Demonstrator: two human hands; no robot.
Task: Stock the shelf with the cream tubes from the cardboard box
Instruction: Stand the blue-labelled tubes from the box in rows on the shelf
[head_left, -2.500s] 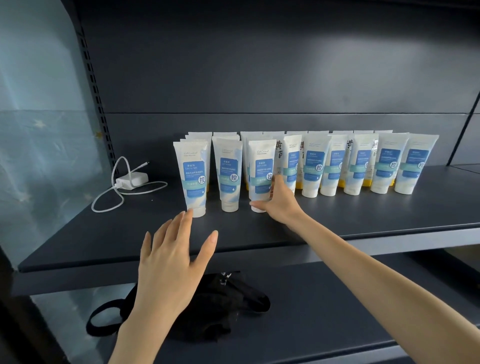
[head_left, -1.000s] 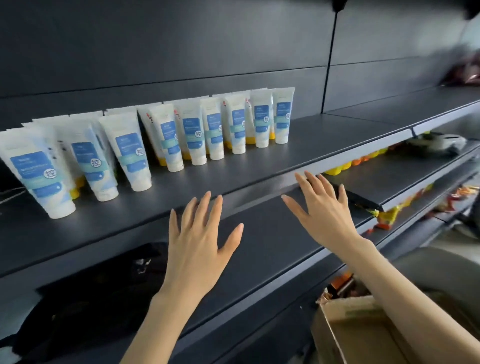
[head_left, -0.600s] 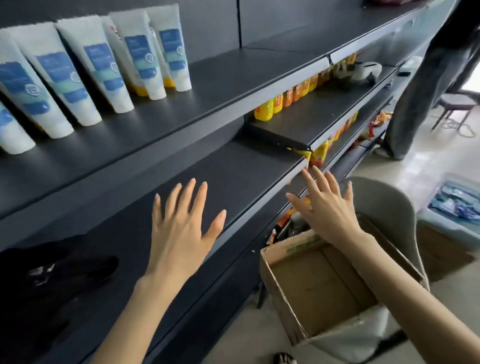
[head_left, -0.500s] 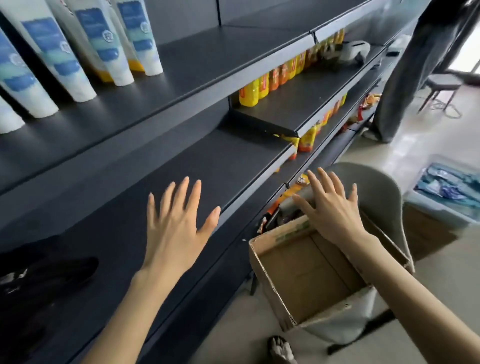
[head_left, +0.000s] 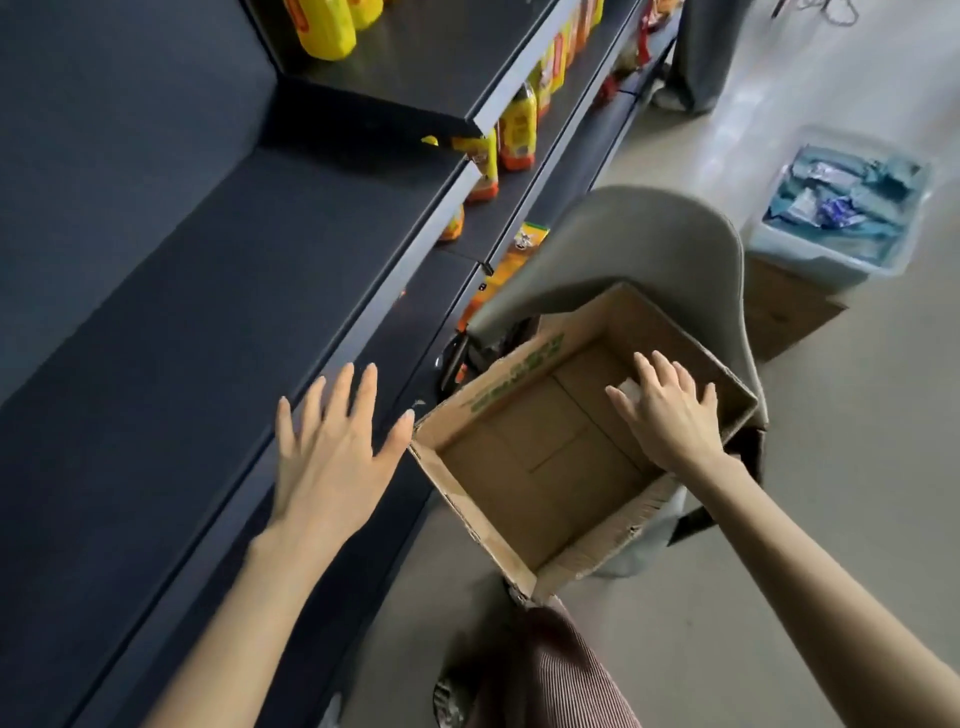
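Both hands are spread wide and hold nothing: the left hand (head_left: 332, 457) hovers by the shelf (head_left: 208, 312) and the right hand (head_left: 670, 415) reaches into the cardboard box (head_left: 519, 374) over a white sliver, probably a cream tube (head_left: 630, 387), likely light, squashy and slick, best pinched near its stiffer cap.

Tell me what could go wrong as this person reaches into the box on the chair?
1. The cardboard box sits on a grey chair, not the floor; a push from the right hand might tip it.
2. Only one small white thing shows under that hand's fingers, near the far wall, so the grab could fumble.
3. The left hand hovers open beside the box's corner and could knock it.
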